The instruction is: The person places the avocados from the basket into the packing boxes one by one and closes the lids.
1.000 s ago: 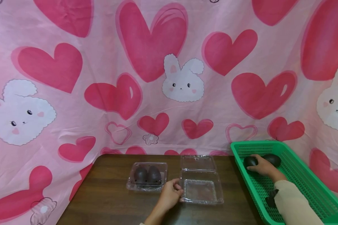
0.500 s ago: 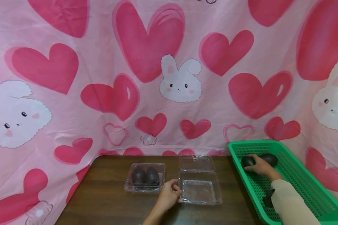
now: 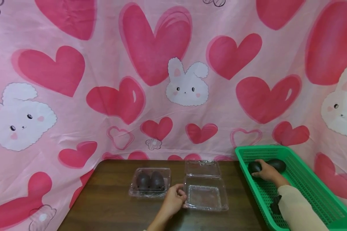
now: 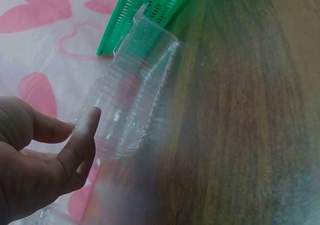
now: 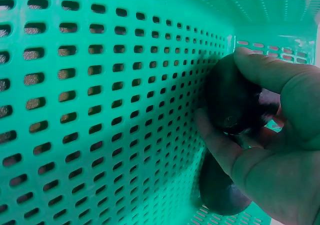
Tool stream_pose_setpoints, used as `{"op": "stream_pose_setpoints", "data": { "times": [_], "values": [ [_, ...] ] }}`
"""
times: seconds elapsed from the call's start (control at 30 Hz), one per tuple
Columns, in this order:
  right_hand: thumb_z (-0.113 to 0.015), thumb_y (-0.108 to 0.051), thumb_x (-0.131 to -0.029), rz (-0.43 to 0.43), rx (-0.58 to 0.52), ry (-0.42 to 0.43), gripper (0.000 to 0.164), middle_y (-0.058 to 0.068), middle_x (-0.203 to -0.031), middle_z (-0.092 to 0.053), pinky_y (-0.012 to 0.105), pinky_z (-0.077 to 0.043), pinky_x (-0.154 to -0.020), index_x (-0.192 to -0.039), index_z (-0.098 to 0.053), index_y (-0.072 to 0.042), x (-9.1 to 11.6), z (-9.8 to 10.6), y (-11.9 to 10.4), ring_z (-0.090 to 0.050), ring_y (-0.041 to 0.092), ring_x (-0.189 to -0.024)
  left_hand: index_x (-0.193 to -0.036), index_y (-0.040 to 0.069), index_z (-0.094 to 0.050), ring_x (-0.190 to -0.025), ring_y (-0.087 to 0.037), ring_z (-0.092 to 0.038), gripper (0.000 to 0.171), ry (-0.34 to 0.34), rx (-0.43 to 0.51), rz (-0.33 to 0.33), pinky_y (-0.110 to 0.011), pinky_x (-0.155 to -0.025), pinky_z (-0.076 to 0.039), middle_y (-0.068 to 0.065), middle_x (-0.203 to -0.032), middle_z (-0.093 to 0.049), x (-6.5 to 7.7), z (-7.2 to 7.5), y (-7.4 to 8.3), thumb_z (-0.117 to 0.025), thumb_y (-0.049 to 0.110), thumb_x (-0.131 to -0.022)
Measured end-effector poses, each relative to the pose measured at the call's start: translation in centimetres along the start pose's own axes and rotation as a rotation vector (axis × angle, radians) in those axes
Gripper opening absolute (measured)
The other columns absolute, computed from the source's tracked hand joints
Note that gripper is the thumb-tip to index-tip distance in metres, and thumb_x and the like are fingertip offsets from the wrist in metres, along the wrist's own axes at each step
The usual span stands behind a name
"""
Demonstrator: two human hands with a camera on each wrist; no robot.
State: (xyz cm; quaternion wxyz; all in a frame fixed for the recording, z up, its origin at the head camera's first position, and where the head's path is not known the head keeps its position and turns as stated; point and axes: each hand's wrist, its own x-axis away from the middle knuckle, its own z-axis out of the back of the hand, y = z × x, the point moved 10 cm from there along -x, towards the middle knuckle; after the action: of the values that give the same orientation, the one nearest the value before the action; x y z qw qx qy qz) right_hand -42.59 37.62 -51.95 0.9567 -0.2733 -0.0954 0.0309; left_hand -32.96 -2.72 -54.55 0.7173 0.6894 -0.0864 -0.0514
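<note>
In the head view my right hand (image 3: 266, 171) reaches into the far end of a green basket. It grips a dark avocado (image 3: 253, 166), thumb and fingers round its sides in the right wrist view. A second avocado (image 5: 222, 192) lies below that hand in the basket. My left hand (image 3: 174, 197) pinches the left edge of an open clear plastic clamshell (image 3: 206, 196), whose lid is folded back toward the wall. Nothing is inside this clamshell. To its left stands a closed clamshell (image 3: 134, 189) holding two avocados (image 3: 157, 180).
The perforated green basket (image 3: 309, 179) stands on the right side of the brown wooden table (image 3: 110, 205). Behind the table hangs a pink cloth (image 3: 185, 131) with hearts and rabbits. A dark band (image 3: 275, 204) sits at my right sleeve.
The view shifts slightly as the head moves. Both hands stay almost in place, the right on the avocado in the basket and the left at the open clamshell.
</note>
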Motion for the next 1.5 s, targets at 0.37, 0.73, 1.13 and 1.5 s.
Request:
{"op": "stream_pose_setpoints", "data": {
  "times": [0.37,0.73,1.13,1.5],
  "values": [
    [-0.069,-0.032,-0.088,-0.025,0.009,-0.011,0.084,0.045,-0.139,-0.029,0.066,-0.044,-0.089,-0.143,-0.022,0.011,-0.2,0.0,-0.1,-0.035,0.062,-0.122,-0.129,-0.016,-0.044,-0.064,-0.019,-0.06,0.05,0.005,0.013,0.013,-0.037,-0.056,-0.061,-0.007,-0.083,-0.051,-0.1,0.1,-0.1,-0.056,-0.019,-0.081],
    [-0.069,-0.036,-0.087,0.019,0.046,0.01,0.084,0.044,-0.135,-0.035,0.065,-0.045,-0.087,-0.139,-0.027,0.014,0.5,1.0,-0.3,-0.04,0.061,-0.118,-0.13,-0.015,-0.044,-0.063,-0.016,-0.058,0.05,0.002,0.017,0.014,-0.039,-0.057,-0.061,-0.008,-0.084,-0.051,-0.2,-0.1,-0.1,-0.056,-0.019,-0.081],
    [-0.069,-0.031,-0.088,0.035,-0.03,0.027,0.082,0.046,-0.133,-0.033,0.059,-0.049,-0.083,-0.138,-0.025,0.016,1.6,2.3,-1.3,-0.042,0.06,-0.116,-0.13,-0.015,-0.044,-0.064,-0.018,-0.06,0.05,0.015,0.017,0.02,-0.04,-0.057,-0.061,-0.007,-0.083,-0.05,-0.4,0.1,-0.3,-0.055,-0.019,-0.081],
    [-0.067,-0.035,-0.089,0.001,-0.097,0.072,0.085,0.043,-0.131,-0.037,0.052,-0.052,-0.077,-0.142,-0.018,0.01,2.0,3.0,-2.3,-0.048,0.053,-0.109,-0.129,-0.015,-0.044,-0.063,-0.019,-0.061,0.05,0.016,0.02,0.013,-0.039,-0.056,-0.061,-0.009,-0.083,-0.051,0.0,0.2,-0.2,-0.055,-0.019,-0.081]
  ]
}}
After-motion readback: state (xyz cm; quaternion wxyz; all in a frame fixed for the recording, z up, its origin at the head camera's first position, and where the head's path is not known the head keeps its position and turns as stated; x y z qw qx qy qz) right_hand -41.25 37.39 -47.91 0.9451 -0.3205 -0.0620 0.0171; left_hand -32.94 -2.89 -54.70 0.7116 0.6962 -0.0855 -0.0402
